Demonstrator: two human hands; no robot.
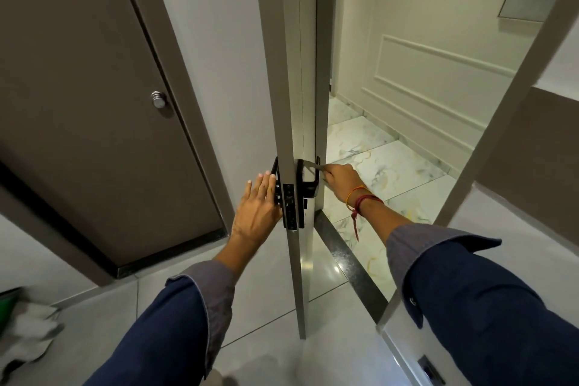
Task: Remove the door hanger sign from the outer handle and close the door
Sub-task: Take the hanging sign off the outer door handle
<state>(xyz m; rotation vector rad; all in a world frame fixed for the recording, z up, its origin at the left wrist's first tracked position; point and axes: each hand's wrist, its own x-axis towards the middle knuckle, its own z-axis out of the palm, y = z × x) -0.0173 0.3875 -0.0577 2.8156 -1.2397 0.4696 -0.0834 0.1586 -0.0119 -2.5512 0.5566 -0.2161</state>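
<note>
A light door (294,72) stands ajar, seen edge-on, with a black lock plate (289,205) on its edge. My left hand (257,207) lies flat with fingers extended against the black inner handle (275,175) on the door's left side. My right hand (340,178) reaches round the right side and pinches a thin pale door hanger sign (311,165) that hangs by the black outer handle (310,182). Only a narrow strip of the sign shows; the rest is hidden by the door and my fingers.
A brown door (94,103) with a round metal knob (159,100) is at the left. The door frame (501,122) slants at the right, with a marble floor (385,172) and a dark threshold strip (351,263) beyond. White cloth (31,335) lies at the lower left.
</note>
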